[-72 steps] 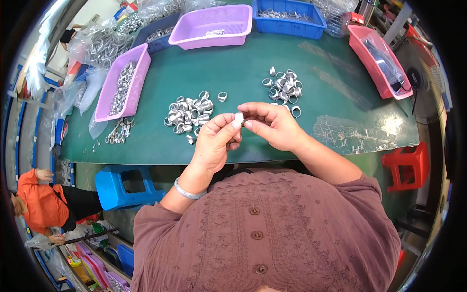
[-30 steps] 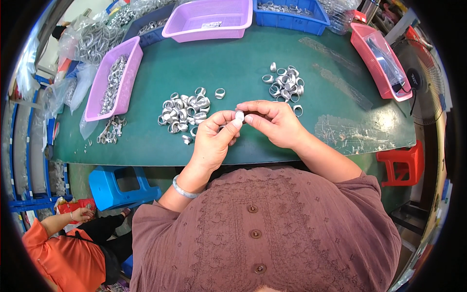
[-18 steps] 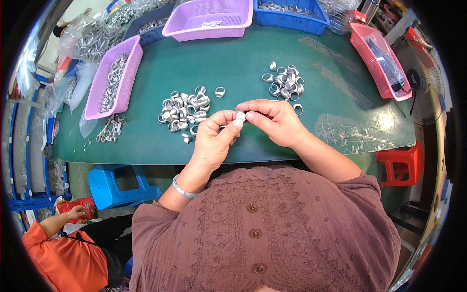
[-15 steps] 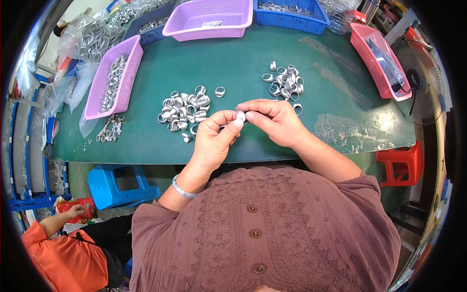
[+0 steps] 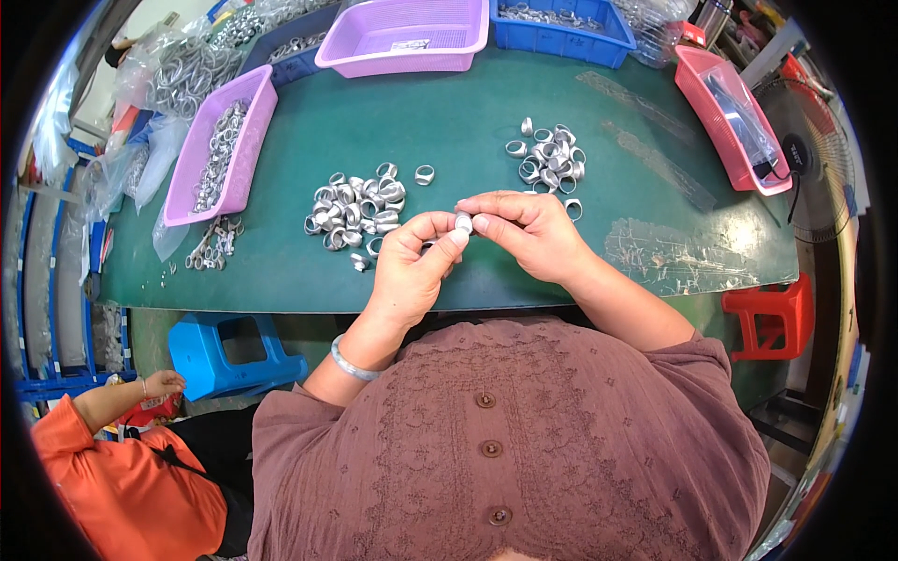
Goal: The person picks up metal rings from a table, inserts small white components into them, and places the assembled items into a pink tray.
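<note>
Near the front edge of the green table (image 5: pixel 449 122), my two hands meet over a silver-coloured ring (image 5: pixel 463 222). My left hand (image 5: pixel 423 254) pinches it between thumb and fingers. From the other side, the thumb and forefinger of my right hand (image 5: pixel 526 234) close on the same ring; the fingers cover most of it. A pile of silver rings (image 5: pixel 354 210) lies just beyond my left hand, with one loose ring (image 5: pixel 425 175) behind it. Beyond my right hand is a second pile of rings (image 5: pixel 554 161), and a single ring (image 5: pixel 573 208) lies close to that hand.
A pink basket of rings (image 5: pixel 251 154) stands at left, small metal pieces (image 5: pixel 215 245) beside it. At the back are a pink basket (image 5: pixel 402 67) and a blue tray (image 5: pixel 561 42); at right, another basket (image 5: pixel 687 79) and a fan (image 5: pixel 823 150). A person in orange (image 5: pixel 140 496) is lower left.
My hands hold nearly the same pose on the ring. At lower left, the other person's hand has moved up and to the right, toward the blue stool.
</note>
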A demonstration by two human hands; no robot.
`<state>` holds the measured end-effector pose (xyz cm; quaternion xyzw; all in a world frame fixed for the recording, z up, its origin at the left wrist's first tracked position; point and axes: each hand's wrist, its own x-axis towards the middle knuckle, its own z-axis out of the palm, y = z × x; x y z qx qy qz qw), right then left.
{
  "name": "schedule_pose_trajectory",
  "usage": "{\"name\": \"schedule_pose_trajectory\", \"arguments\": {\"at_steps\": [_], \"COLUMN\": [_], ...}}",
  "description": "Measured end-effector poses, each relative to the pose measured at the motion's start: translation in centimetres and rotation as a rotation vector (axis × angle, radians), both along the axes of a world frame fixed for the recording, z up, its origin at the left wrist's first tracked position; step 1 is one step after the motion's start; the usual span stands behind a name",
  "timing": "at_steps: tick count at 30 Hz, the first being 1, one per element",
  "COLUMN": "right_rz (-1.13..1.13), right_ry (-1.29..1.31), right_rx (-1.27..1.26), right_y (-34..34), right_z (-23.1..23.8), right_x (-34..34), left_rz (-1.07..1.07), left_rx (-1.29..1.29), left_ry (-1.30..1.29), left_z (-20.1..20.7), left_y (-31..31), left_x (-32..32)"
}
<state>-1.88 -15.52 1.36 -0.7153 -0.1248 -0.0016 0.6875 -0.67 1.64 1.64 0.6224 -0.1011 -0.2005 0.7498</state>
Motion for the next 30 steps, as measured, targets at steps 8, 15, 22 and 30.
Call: {"name": "schedule_pose_trajectory", "arguments": {"at_steps": [8,15,22,30], "right_rz": [-0.004,0.006,0.029,0.001], "right_ry": [0.003,0.028,0.008,-0.130], "right_rx": [0.007,0.016,0.060,-0.037], "right_y": [0.0,0.0,0.0,0.4], "right_z": [-0.2,-0.1,-0.3,0.2], "right_x": [0.0,0.0,0.0,0.0], "left_rz": [-0.005,-0.007,-0.008,-0.279], "left_rx": [0.003,0.006,-0.072,-0.579], "left_ry": [-0.019,-0.019,0.076,0.587], "left_z": [-0.2,-0.3,-0.1,-0.9], "left_y": [0.0,0.0,0.0,0.9], "left_x": [0.1,0.1,0.2,1.4]}}
